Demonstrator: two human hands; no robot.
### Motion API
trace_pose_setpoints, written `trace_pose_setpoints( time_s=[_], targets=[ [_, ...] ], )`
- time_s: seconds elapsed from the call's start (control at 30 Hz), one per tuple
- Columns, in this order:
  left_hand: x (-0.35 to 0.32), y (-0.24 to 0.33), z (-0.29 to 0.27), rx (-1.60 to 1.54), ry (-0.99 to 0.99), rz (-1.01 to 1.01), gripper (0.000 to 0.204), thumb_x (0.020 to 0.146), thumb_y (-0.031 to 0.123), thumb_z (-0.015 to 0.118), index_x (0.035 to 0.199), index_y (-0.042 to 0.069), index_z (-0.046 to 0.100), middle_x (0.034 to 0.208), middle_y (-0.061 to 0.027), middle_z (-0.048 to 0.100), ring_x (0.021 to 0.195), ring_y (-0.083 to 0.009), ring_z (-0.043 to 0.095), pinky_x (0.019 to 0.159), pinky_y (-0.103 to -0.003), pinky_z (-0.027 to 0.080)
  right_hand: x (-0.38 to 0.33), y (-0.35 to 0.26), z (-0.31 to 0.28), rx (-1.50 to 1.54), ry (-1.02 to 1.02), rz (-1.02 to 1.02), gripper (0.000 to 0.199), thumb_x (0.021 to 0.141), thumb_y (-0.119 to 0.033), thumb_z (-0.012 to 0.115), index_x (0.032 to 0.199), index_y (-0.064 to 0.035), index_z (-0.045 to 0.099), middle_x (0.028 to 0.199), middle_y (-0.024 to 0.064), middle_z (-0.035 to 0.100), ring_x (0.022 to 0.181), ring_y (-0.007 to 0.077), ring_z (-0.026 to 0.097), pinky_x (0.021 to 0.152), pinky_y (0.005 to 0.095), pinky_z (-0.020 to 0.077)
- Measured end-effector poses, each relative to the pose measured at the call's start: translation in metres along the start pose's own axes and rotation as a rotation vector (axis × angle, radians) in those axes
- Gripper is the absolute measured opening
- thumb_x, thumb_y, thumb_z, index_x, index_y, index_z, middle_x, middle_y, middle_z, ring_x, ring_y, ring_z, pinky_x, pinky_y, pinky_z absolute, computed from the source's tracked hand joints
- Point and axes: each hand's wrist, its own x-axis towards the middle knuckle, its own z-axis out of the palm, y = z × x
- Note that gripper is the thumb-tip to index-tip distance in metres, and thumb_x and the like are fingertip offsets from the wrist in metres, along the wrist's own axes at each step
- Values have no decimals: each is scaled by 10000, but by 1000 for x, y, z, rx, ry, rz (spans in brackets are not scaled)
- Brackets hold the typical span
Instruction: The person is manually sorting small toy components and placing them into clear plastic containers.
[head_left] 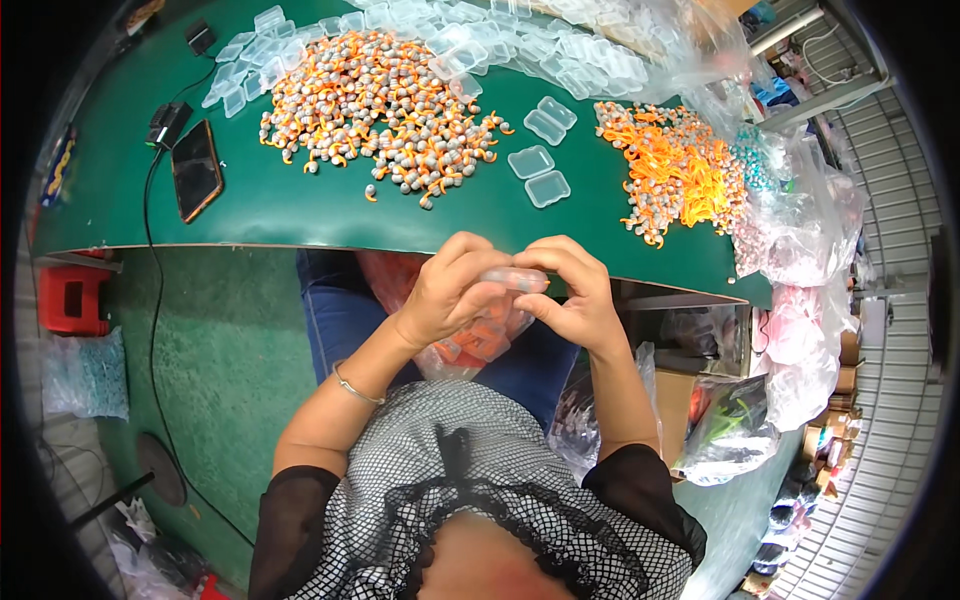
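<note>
My left hand (452,288) and my right hand (580,298) meet just in front of the table's near edge, over my lap. Between their fingertips they grip a small clear plastic case (518,279); its contents are too small to make out. Below it on my lap lies a clear bag (480,342) of cases with orange in them, partly hidden by my left hand. On the table ahead, two empty clear cases, one (547,188) nearer and one (550,120) farther, lie open. Left of them spreads a big heap of small grey-and-orange pieces (385,110).
Clear cases (560,50) are piled along the back of the green table (290,205). At right lie orange strips (690,170) among small pieces, beside plastic bags (805,220). A phone (196,170) and black cable (150,330) are at left. A red stool (72,300) stands below.
</note>
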Motion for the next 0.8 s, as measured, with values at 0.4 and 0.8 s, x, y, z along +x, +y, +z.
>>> trace_pose_setpoints(
  time_s=[0.4,0.8],
  targets=[
    [10,6,7,-864,-24,-455,340,971,128,643,1280,7,569,1254,-86,606,1159,-177,592,979,-325,511,-1,2,4,-38,178,53,377,764,-79,795,1109,-2,665,1086,148,651,984,258,650,841,344,528],
    [18,7,23,-739,113,-504,481,954,23,642,1404,-35,483,1263,-112,613,1108,-138,612,956,-286,518,1,11,19,-8,235,261,214,953,-100,619,1140,1,639,1067,126,606,945,220,626,824,312,517]
  ],
)
